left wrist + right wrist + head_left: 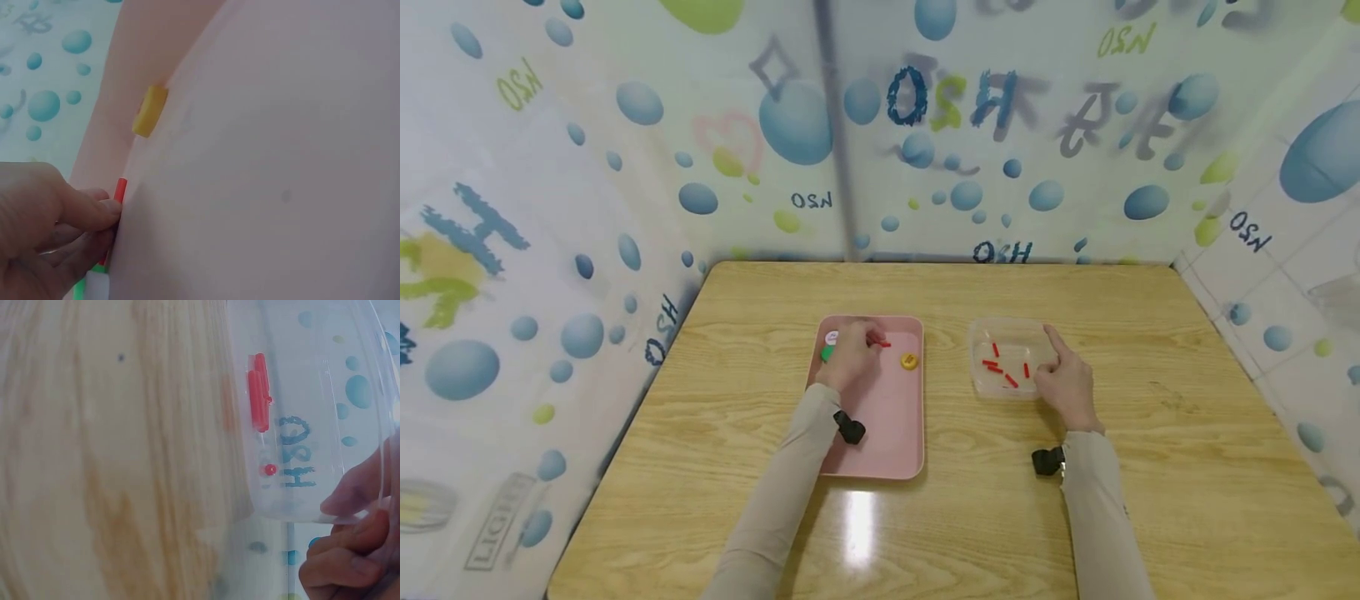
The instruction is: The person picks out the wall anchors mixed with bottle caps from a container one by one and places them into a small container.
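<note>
In the head view my left hand point(852, 354) is over the upper part of a pink tray point(887, 425). Thumb and fingers pinch a short red stick point(120, 189) at the tray's surface in the left wrist view. A yellow disc point(909, 361) lies to the right of that hand, while a green piece point(827, 353) and a white round piece point(831, 337) show at its left, partly covered. My right hand point(1067, 385) grips the right side of a clear plastic container point(1009, 322), its index finger stretched along the rim. Several red sticks point(1011, 380) lie inside.
Tray and container stand side by side on a wooden table point(760, 333), with a gap between them. Patterned sheeting point(925, 217) hangs behind the table and along both sides. Each wrist carries a small black camera point(850, 428).
</note>
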